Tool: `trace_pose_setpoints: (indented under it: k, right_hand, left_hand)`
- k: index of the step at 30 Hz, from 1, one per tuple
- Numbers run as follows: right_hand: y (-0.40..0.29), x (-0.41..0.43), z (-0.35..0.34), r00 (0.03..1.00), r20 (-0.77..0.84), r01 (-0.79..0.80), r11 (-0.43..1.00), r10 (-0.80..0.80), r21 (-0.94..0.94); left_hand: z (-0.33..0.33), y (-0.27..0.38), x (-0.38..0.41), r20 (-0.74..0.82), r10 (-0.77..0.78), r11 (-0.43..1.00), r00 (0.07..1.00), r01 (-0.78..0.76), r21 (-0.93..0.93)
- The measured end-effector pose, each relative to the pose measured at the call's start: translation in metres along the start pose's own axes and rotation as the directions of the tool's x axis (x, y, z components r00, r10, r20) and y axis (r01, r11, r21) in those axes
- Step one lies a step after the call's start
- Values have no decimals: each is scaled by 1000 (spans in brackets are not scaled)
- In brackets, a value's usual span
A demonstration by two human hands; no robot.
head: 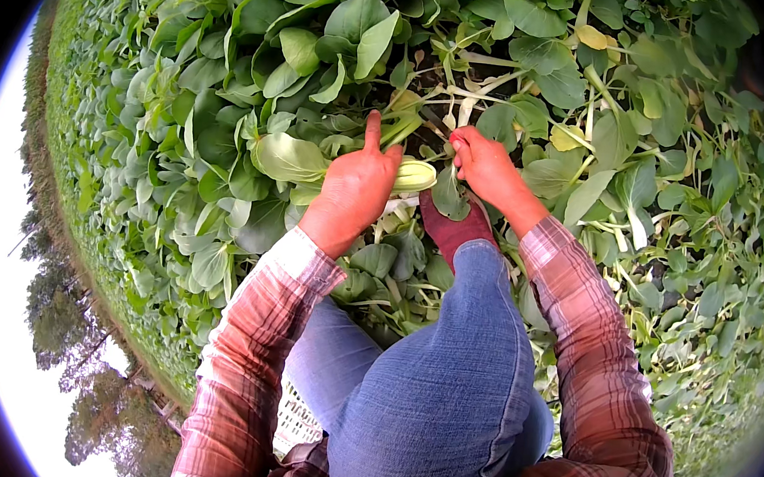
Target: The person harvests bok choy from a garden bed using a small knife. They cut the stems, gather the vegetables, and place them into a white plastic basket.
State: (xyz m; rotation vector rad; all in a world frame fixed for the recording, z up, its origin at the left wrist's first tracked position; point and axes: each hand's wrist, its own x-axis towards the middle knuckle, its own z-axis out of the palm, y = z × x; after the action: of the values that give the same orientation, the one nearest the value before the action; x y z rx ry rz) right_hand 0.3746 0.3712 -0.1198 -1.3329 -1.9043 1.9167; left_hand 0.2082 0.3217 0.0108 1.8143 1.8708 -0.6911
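My left hand [358, 184] is closed around a head of bok choy [415, 175], its index finger stretched out forward. The pale cut-looking base of the head points right, and a broad leaf [290, 158] sticks out on the left of the hand. In my right fist [484, 165] is what looks like a small knife [436, 124], its thin dark blade angled up and left over the soil. A bit of red shows at the grip; the rest is hidden by the fingers. Other green stalks [403, 127] lie just beyond my left fingertips.
Dense standing bok choy [354, 29] fills the left and front. Loose leaves and pale stems [635, 225] litter the ground at right. My red shoe [455, 228] is just below the hands. A white perforated crate [295, 420] shows beneath me. Trees [110, 412] stand at the field's edge.
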Motion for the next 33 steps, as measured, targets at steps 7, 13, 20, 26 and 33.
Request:
trace_pose_setpoints:
  k: [7, 13, 20, 26, 33]
  right_hand:
    - [1, 8, 4, 1000, 13, 23, 994, -22, -105]
    - [3, 11, 1, 997, 56, 64, 982, -55, -179]
    - [-7, 26, 4, 989, 138, 95, 942, -53, -320]
    - [-28, 3, -15, 934, 320, -355, 491, 157, 796]
    - [-36, -28, -30, 988, 120, -147, 353, 96, 924]
  left_hand:
    - [9, -13, -3, -153, 67, 996, 986, -76, -54]
    - [20, -15, -11, -284, 157, 988, 946, -148, 54]
    - [22, -14, -17, -293, 155, 988, 943, -152, 32]
    - [18, -9, -46, -438, 200, 969, 877, -243, -44]
    - [-3, 11, -74, -335, 263, 906, 905, -352, -237]
